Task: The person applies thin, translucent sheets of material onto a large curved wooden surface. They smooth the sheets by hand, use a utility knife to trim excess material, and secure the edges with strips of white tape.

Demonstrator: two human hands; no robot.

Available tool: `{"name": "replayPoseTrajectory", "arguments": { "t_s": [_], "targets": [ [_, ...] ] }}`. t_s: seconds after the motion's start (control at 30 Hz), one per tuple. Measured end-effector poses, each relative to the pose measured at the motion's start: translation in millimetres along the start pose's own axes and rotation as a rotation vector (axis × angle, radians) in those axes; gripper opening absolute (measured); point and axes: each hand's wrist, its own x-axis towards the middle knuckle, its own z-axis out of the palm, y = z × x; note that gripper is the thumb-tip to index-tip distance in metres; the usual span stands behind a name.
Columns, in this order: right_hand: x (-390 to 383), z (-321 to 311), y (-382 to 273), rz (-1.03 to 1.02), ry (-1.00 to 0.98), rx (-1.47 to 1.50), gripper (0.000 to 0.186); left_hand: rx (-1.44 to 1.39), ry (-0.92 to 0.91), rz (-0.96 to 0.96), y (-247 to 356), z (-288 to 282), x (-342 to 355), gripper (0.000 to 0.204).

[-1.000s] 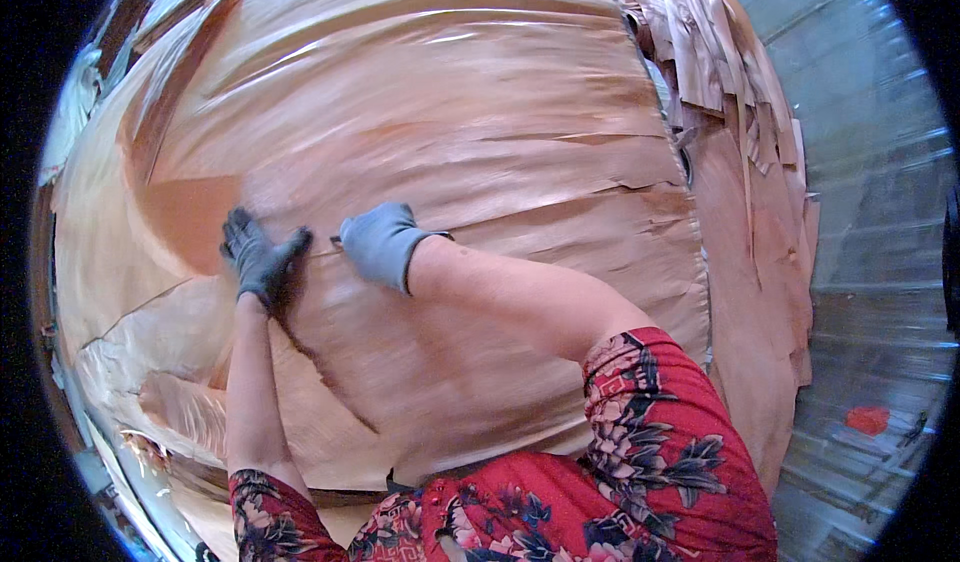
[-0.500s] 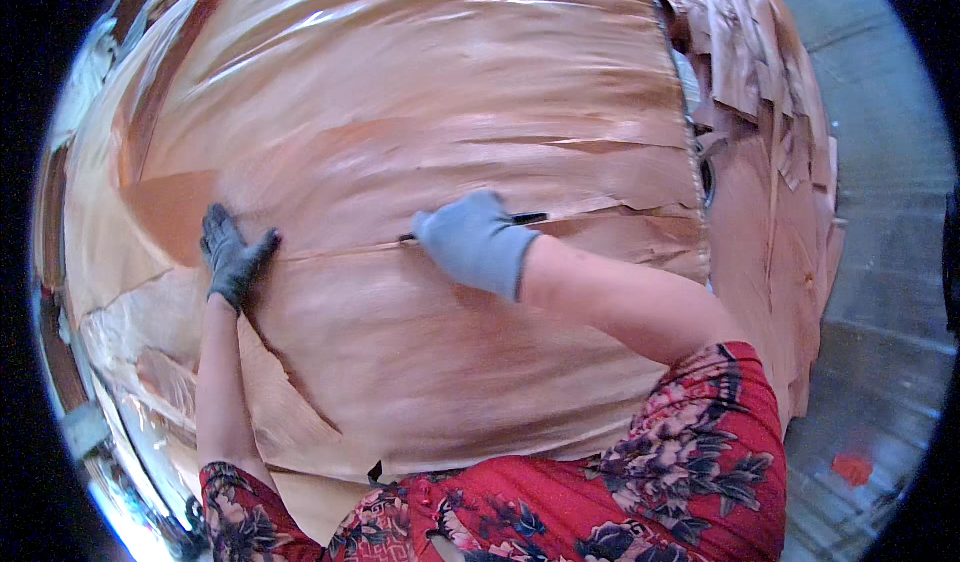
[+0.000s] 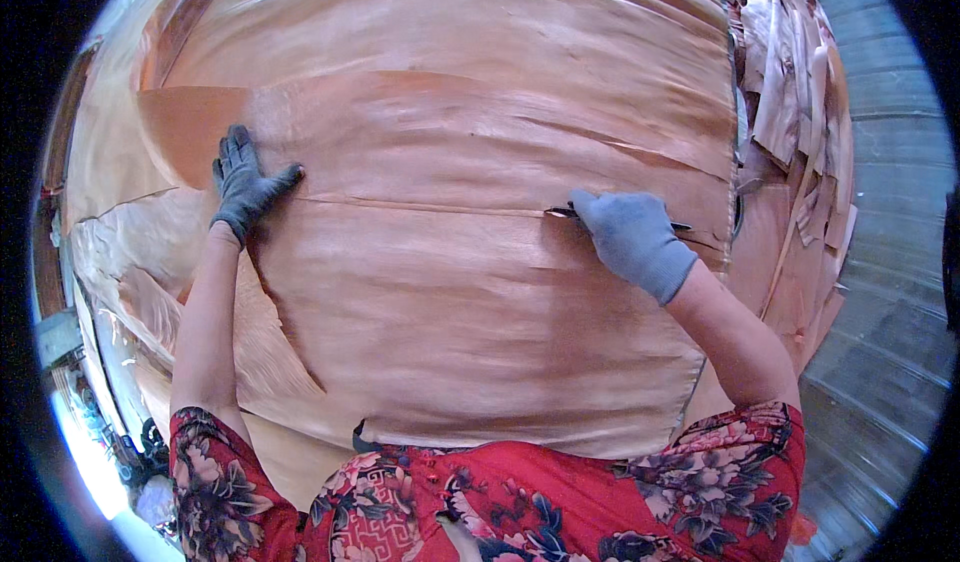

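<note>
Right hand [image 3: 632,242] has travelled farther right across the tan sheet [image 3: 460,302], taking a slim black tool [image 3: 556,212] along; left hand [image 3: 244,187] keeps its spot by the right edge of a darker brown patch [image 3: 190,127]. Right fingers closed round the tool, pointed end out to the left, butt showing on the right: a low grip, seemingly for steady pressure. Left fingers point far, thumb splayed wide to the right, palm down, holding nothing; likely braced so the sheet does not creep. Sheet lies under both hands, broad and rippled, reaching near to the person's red floral clothing [image 3: 500,492]. Outward: torn-edged piece [image 3: 262,337] at near left; ragged strips [image 3: 785,102] draped at far right; grey ribbed floor [image 3: 890,222] beyond them. Against the earlier frame, hands stand wider apart, and the thin line [image 3: 430,205] between left hand and tool tip shows longer. Cannot tell what carries the sheet.
</note>
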Motion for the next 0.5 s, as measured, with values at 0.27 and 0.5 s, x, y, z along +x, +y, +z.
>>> {"name": "replayPoseTrajectory", "arguments": {
  "t_s": [0.27, 0.5],
  "targets": [
    [-36, 16, 13, 0.155, 0.035, 0.007, 0.009, 0.018, 0.017, -0.016, 6, -4, 0, 0.116],
    [-62, 9, 23, 0.213, -0.009, 0.028, 0.015, -0.073, 0.037, -0.008, 15, -20, -11, 0.116]
  ]
}}
